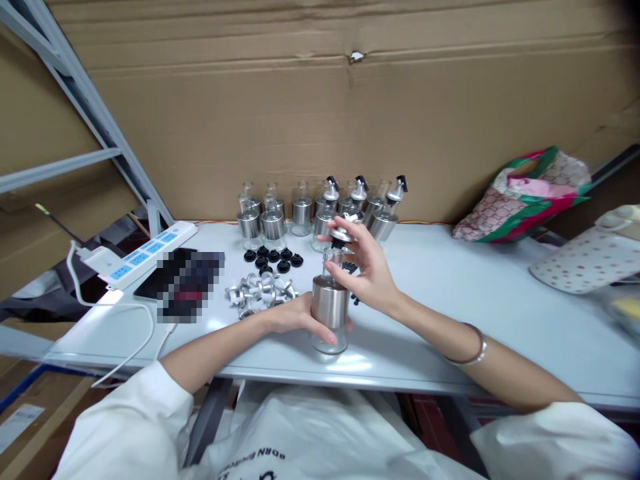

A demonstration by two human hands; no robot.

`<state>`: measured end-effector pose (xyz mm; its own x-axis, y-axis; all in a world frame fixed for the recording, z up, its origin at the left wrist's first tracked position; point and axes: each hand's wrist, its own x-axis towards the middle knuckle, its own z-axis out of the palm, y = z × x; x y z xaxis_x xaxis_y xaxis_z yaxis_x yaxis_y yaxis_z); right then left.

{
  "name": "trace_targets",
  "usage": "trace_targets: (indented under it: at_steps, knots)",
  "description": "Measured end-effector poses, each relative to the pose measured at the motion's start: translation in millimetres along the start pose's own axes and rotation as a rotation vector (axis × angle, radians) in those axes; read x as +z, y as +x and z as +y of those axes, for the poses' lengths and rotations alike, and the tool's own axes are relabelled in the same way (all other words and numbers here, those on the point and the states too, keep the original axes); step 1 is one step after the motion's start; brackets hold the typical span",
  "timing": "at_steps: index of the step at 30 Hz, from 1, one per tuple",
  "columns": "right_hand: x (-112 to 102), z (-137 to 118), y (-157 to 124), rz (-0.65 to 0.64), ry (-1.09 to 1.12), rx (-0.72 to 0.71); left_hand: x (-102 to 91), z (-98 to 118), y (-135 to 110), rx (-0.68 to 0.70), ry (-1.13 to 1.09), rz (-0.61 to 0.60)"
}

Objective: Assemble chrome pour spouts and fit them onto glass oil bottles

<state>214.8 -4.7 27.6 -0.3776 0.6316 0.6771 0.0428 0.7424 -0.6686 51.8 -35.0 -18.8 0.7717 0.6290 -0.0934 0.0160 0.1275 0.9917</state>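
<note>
A glass oil bottle (pixel 330 301) with a brushed-metal sleeve stands upright near the table's front edge. Wrapped around its lower part is my left hand (pixel 299 316). My right hand (pixel 369 268) is closed at the neck, its fingers around a silver pourer top (pixel 341 236) with a black stopper. The stopper is at the bottle's mouth; whether it sits inside I cannot tell. To the left of the bottle lie a pile of silver pourer spouts (pixel 260 292) and several black stoppers (pixel 274 256). Small black parts (pixel 351 268) are partly hidden behind my right hand.
Several similar bottles (pixel 301 212) stand in rows at the back, three with pourer tops (pixel 359 192). A power strip (pixel 150 253), white cable (pixel 150 333) and blurred-out dark device (pixel 185 283) lie left. A patterned bag (pixel 520 200) and dotted white container (pixel 585 260) are right. Cardboard (pixel 300 100) walls the back.
</note>
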Motion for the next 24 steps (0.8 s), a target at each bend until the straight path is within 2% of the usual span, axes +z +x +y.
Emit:
trace_targets:
  at_steps: [19,24]
  knots:
    - [13.3,0.8,-13.2,0.003,0.146,0.095,0.6,1.9,0.0,-0.019,0.034,0.004]
    - [18.8,-2.2,-17.9,-0.036,0.085,0.029,2.0,2.5,0.1,-0.022,0.034,0.007]
